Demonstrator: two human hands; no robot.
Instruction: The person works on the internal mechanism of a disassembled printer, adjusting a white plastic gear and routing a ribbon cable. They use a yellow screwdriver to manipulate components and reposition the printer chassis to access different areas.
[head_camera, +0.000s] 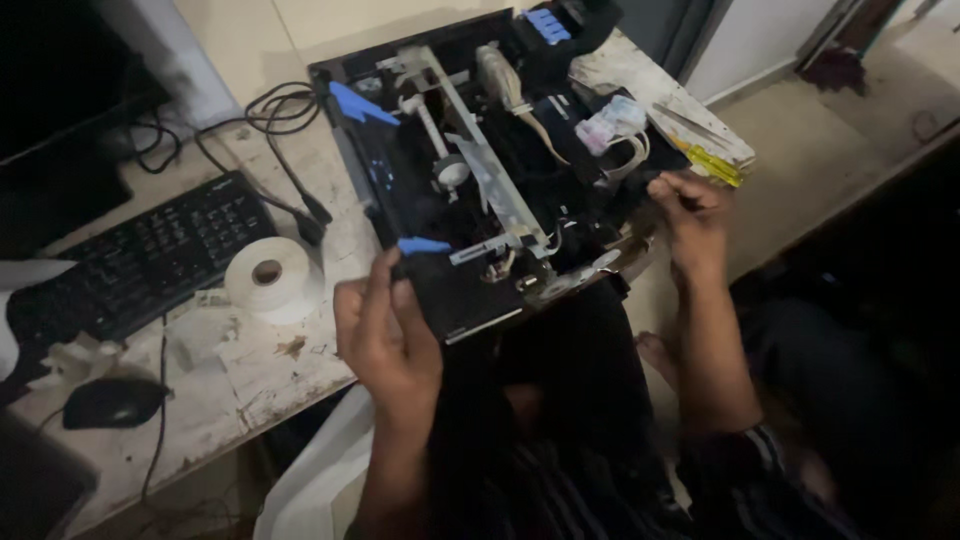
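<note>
Far left on the tabletop: black mouse, keyboard, white tape roll. Left hand grips the near-left edge of the opened printer at centre. Right hand curls closed on its right edge.

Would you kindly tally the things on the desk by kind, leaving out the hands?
Opened printer, gripped by left hand and right hand: 1
Black keyboard: 1
Black mouse: 1
White tape roll: 1
Yellow-handled tool: 1
Total: 5
</note>
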